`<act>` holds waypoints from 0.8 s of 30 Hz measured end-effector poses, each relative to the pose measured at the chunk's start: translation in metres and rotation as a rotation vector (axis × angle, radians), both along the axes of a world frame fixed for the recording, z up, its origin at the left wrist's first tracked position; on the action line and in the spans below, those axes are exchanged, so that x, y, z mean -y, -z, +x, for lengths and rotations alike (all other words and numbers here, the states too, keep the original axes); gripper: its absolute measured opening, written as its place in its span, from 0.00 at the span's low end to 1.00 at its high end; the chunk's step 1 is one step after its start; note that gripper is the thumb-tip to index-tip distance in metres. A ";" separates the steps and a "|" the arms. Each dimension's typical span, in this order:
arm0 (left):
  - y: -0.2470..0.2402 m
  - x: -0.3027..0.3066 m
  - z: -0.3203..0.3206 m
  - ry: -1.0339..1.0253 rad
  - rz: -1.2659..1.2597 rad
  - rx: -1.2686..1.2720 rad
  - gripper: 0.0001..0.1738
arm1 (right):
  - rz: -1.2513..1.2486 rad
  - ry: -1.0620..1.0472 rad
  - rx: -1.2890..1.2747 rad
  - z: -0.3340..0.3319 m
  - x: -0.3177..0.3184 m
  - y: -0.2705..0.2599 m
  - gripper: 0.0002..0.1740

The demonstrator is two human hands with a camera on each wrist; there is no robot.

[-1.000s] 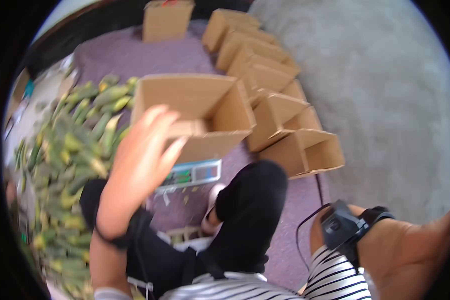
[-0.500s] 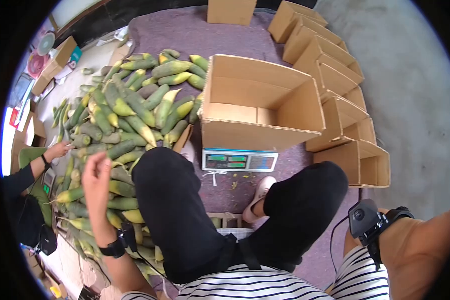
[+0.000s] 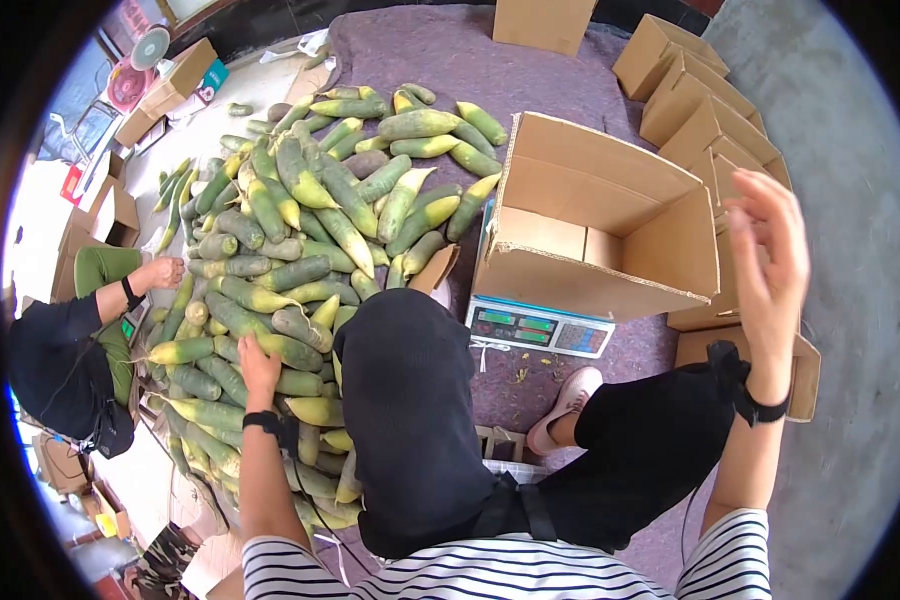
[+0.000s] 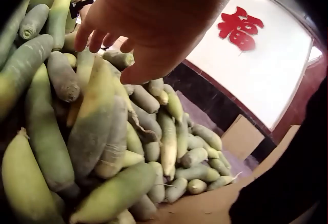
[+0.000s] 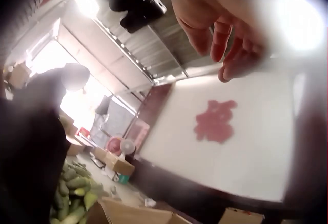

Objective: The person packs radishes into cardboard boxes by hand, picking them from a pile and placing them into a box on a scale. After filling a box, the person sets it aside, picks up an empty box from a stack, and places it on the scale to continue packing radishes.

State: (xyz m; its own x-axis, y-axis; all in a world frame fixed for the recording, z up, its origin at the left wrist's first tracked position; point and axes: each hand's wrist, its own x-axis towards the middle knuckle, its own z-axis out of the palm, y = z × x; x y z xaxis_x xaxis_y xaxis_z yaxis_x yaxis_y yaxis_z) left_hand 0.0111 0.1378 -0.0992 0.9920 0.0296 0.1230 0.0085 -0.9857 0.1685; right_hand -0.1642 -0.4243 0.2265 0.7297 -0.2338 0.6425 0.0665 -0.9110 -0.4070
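Note:
A large heap of long green-and-yellow vegetables lies on the floor to my left. My left hand reaches down onto the heap's near edge, and its straight fingers rest over one vegetable. In the left wrist view, my left hand spreads just above the heap and grips nothing. My right hand is raised in the air beside the open cardboard box, empty, with its fingers loosely curled. The right wrist view shows those fingers hanging loose against a white wall.
The open box sits on a digital scale in front of my knees. Several empty cardboard boxes line the right side on a purple cloth. Another person crouches at the left with a hand on the heap.
My left hand dropped from in front of the box down onto the heap. My right hand rose from beside my hip into the air. The head view swung left.

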 end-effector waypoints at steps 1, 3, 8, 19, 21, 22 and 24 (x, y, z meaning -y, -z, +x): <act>-0.001 -0.001 0.004 0.003 0.002 -0.001 0.32 | -0.007 0.020 -0.062 0.004 0.007 0.008 0.12; -0.042 0.017 0.009 -0.101 0.030 -0.369 0.32 | 0.021 0.050 -0.177 0.007 0.019 0.027 0.12; -0.035 0.029 -0.012 0.161 0.139 -0.402 0.30 | -0.136 0.084 -0.354 0.005 0.039 0.070 0.10; -0.140 0.090 -0.049 0.206 -0.203 -0.141 0.25 | -0.341 -0.110 -0.799 -0.003 0.022 0.112 0.13; -0.194 0.120 -0.049 0.329 -0.449 -0.060 0.21 | -0.460 -0.085 -0.741 0.000 0.014 0.122 0.08; -0.226 0.151 -0.055 0.405 -0.533 -0.006 0.19 | -0.457 -0.078 -0.735 0.000 0.010 0.124 0.08; -0.258 0.191 -0.051 0.551 -0.680 0.112 0.19 | -0.525 -0.037 -0.697 0.001 0.004 0.127 0.07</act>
State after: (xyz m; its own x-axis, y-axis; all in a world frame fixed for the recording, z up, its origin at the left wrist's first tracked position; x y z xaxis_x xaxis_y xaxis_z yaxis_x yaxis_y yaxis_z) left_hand -0.0400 -0.0533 0.1586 0.8699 -0.3473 0.3503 -0.4903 -0.5307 0.6913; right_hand -0.1630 -0.4279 0.0992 0.9979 -0.0014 0.0646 -0.0083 -0.9943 0.1062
